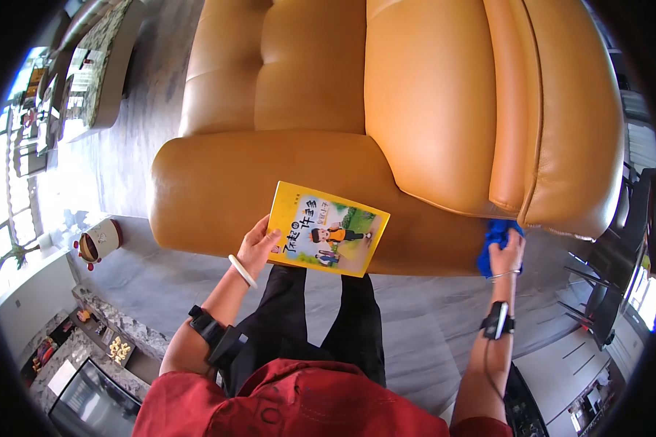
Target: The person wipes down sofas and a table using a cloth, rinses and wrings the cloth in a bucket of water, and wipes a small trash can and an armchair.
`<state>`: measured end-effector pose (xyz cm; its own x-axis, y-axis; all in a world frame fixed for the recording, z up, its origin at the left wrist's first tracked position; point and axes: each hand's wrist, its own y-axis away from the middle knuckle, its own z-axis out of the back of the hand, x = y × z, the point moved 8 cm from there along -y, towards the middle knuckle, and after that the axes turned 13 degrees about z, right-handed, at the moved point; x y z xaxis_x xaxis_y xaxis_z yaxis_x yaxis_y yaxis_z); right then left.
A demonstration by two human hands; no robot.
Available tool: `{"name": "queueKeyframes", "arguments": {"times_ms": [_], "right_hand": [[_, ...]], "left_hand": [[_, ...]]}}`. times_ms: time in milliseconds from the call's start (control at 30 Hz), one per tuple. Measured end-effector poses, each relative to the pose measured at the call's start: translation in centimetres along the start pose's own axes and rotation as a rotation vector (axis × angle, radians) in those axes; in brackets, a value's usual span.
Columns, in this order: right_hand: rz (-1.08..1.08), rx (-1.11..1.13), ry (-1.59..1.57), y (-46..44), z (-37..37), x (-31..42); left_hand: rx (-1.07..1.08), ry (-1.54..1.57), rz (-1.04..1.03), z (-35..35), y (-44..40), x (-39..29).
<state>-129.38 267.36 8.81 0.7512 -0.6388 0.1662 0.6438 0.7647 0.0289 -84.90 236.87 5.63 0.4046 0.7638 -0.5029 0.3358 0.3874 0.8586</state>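
Observation:
A yellow book (330,229) with a cartoon child on its cover is held at its left edge by my left hand (256,243), above the arm of a tan leather sofa (219,193). The fingers of that hand are partly hidden behind the book. On the right, my right hand (509,251) is closed on a blue cloth (494,237), which is pressed against the back end of the sofa arm, below the backrest.
The sofa's seat (306,73) and backrest (576,124) extend away from me. A small white and red bin (102,240) stands on the grey floor at left. Dark chairs (608,291) are at right, and a marble-topped table (98,65) is at upper left.

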Motion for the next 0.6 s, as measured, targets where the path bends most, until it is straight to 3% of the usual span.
{"name": "queueKeyframes", "arguments": {"times_ms": [67,167,267,400,467,533,600], "right_hand": [[-0.241,0.079,-0.136,0.6,-0.9,-6.2],[-0.234,0.048,-0.131,0.3,-2.0,-7.3],[-0.389,0.041,-0.009,1.2,-2.7,-6.1],[-0.276,-0.074,-0.101,0.8,-1.2,6.0],[-0.158,-0.003,-0.204,0.4,-2.0,13.6],[0.126,-0.054,-0.231,-0.4,-3.0,19.8],[0.144,0.003,-0.371,-1.4,-3.4,23.3]], "left_hand": [[0.012,0.051,0.032,0.3,-0.2,0.6],[0.045,0.124,0.078,0.3,-0.6,1.2],[0.074,0.072,0.073,0.5,-0.4,1.3],[0.095,-0.018,0.063,-0.2,-0.2,0.3],[0.100,-0.049,0.055,0.1,-0.5,0.6],[0.096,-0.084,0.043,0.3,-0.4,0.6],[0.094,-0.148,0.026,0.0,0.1,0.1]]}}
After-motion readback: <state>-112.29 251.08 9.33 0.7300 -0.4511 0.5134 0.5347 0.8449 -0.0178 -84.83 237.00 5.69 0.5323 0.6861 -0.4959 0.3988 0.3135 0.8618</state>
